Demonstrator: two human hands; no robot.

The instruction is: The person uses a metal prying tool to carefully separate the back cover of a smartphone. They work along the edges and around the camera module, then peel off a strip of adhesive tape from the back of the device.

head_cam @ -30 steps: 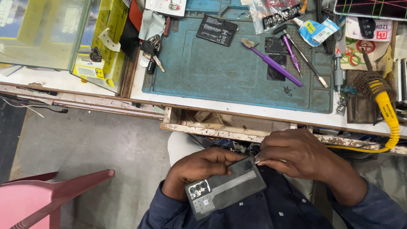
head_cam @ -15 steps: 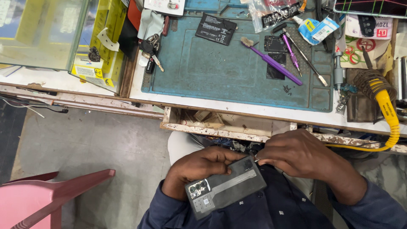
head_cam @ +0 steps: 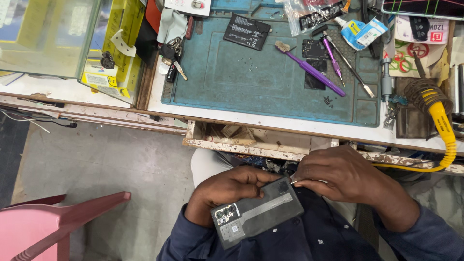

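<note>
Two bare hands met over the person's lap, below the bench edge. The left hand [head_cam: 229, 191] gripped a dark opened phone [head_cam: 257, 213] by its upper edge, fingers curled closed around it, the exposed back facing up and tilted. The right hand [head_cam: 340, 176] was pinched shut on a thin pale tool [head_cam: 296, 181], its tip touching the phone's upper right corner. Beyond the hands lay an open wooden drawer [head_cam: 251, 140], then a blue work mat [head_cam: 270, 77]. On the mat rested a purple brush [head_cam: 311, 68] and a flat black rectangular battery [head_cam: 246, 32] with a white printed label. At the far edge sat a clear plastic bag [head_cam: 309, 13]. To the left stood yellow boxes [head_cam: 113, 48] behind glass; to the right lay a white packet with red print [head_cam: 419, 30].
</note>
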